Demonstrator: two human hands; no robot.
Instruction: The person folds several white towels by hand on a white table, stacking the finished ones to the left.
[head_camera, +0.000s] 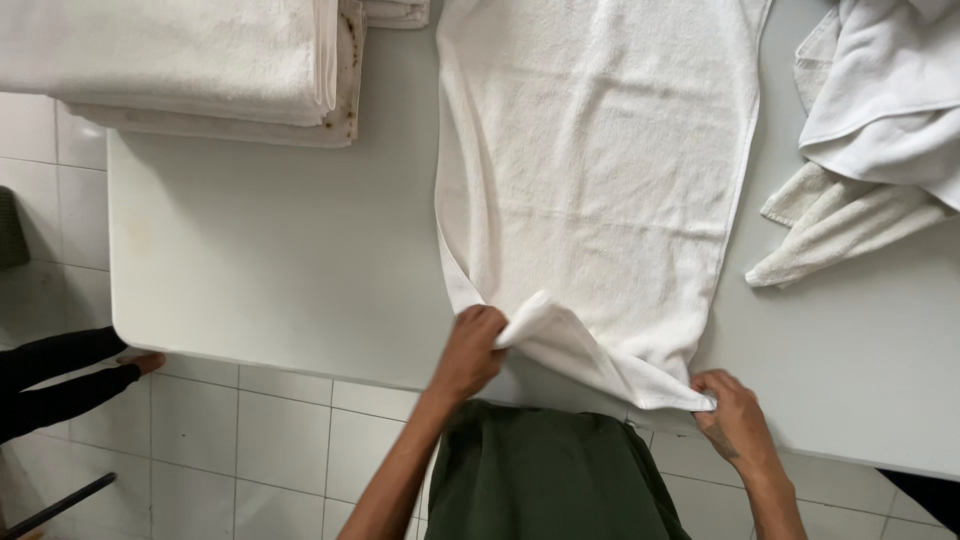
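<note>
**Both hands pinch the towel's near edge**

Head view: a white towel (590, 170) lies lengthwise on the tabletop (270, 260). The left hand (468, 352) grips a raised fold and the right hand (735, 415) pinches the near corner, keeping the edge taut. A folded stack (190, 65) sits far-left, and crumpled towels (870, 150) lie at right.

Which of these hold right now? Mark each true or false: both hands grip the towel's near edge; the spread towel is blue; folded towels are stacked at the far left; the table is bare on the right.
1. Both hands grip the near edge of the towel: true, left hand and right hand.
2. The spread towel is blue: false, it is white.
3. Folded towels are stacked at the far left: true.
4. The table is bare on the right: false, crumpled towels lie there.
</note>
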